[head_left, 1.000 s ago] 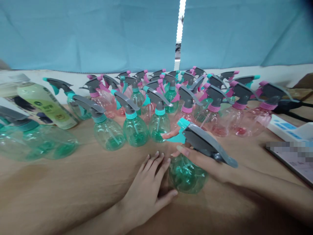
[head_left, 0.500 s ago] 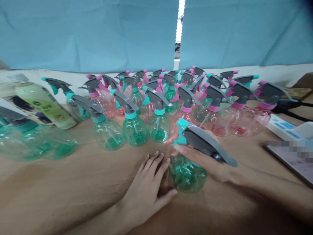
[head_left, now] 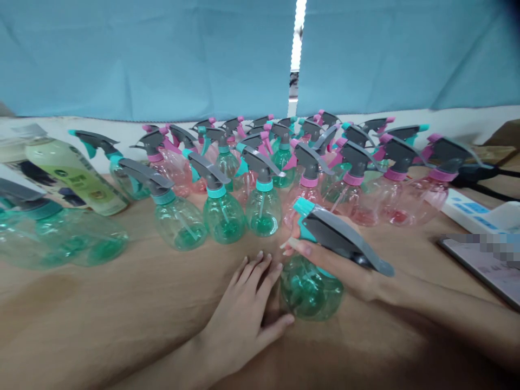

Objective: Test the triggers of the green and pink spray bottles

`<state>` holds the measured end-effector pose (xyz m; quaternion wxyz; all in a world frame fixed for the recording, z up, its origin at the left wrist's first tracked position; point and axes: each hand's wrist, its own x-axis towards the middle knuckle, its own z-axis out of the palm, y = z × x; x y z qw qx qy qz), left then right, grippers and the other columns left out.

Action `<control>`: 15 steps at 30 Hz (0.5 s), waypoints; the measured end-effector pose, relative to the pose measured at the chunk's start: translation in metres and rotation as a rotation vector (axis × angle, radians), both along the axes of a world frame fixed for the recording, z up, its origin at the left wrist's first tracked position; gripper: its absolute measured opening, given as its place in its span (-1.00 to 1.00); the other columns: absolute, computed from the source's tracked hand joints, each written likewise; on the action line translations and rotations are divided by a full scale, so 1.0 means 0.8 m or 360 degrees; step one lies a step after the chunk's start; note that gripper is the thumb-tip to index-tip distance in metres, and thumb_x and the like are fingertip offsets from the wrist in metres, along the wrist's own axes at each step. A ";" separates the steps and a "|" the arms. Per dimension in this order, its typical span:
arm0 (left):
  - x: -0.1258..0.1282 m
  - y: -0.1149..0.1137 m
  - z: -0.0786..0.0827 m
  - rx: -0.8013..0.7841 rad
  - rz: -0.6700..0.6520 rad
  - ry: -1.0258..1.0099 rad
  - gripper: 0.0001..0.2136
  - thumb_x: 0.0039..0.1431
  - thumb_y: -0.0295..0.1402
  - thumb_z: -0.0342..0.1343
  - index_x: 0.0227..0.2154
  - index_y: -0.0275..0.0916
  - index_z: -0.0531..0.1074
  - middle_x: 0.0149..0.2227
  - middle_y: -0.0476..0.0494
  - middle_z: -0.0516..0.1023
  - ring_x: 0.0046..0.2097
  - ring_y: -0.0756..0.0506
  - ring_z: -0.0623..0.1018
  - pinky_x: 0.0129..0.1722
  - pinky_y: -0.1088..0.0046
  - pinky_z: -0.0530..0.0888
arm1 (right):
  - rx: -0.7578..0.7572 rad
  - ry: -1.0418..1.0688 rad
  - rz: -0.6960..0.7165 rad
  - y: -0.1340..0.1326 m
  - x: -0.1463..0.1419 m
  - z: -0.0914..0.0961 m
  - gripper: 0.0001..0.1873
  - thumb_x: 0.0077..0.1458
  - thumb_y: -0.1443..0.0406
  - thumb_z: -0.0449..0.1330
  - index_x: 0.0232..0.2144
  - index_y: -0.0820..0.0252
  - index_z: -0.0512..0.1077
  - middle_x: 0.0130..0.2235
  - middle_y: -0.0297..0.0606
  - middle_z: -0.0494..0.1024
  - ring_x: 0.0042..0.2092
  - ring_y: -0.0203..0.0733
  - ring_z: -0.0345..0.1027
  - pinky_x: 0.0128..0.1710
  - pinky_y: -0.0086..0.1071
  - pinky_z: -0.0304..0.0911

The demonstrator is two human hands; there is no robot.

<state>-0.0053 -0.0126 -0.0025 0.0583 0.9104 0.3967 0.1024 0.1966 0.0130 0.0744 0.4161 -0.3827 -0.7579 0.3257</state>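
A green spray bottle (head_left: 311,295) with a grey and teal trigger head (head_left: 339,235) stands on the table just in front of me. My right hand (head_left: 345,265) is closed round its neck, below the head, fingers curling by the teal trigger. The trigger is drawn in close to the neck. Flat on the tabletop, my left hand (head_left: 247,311) has its fingers spread, close to the left side of the same bottle. It holds nothing. Beyond the hands stands a green spray bottle with a teal collar (head_left: 264,211), beside another green spray bottle (head_left: 224,216).
Several more green and pink spray bottles (head_left: 422,197) crowd the back of the wooden table (head_left: 122,319). At left stand a pale green labelled bottle (head_left: 81,173) and overlapping green spray bottles (head_left: 101,241). A white device (head_left: 471,211) and a flat screen (head_left: 487,265) lie at right.
The fingers of my right hand have pulled in toward the bottle's neck, and the teal trigger has moved inward with them. My left hand and the bottle have stayed in place.
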 end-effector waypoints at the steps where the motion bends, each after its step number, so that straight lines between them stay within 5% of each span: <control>1: 0.000 0.000 0.000 -0.0001 -0.0001 0.0006 -0.38 0.22 -0.06 0.07 0.21 -0.35 0.13 0.26 -0.36 0.17 0.27 -0.32 0.14 0.19 -0.02 0.13 | -0.0041 0.0008 0.0003 0.000 -0.001 0.002 -0.84 0.12 0.17 0.11 -0.37 0.10 0.42 -0.40 -0.31 0.55 -0.38 -0.22 0.48 -0.34 -0.34 0.45; 15: 0.000 -0.001 0.001 -0.0033 0.0009 -0.0039 -0.39 0.22 -0.09 0.08 0.21 -0.32 0.11 0.26 -0.36 0.15 0.27 -0.32 0.14 0.19 -0.02 0.13 | -0.0096 0.0079 0.0021 -0.002 -0.002 0.001 -0.80 0.07 0.19 0.13 -0.43 0.05 0.55 -0.51 -0.35 0.54 -0.45 -0.27 0.46 -0.34 -0.42 0.46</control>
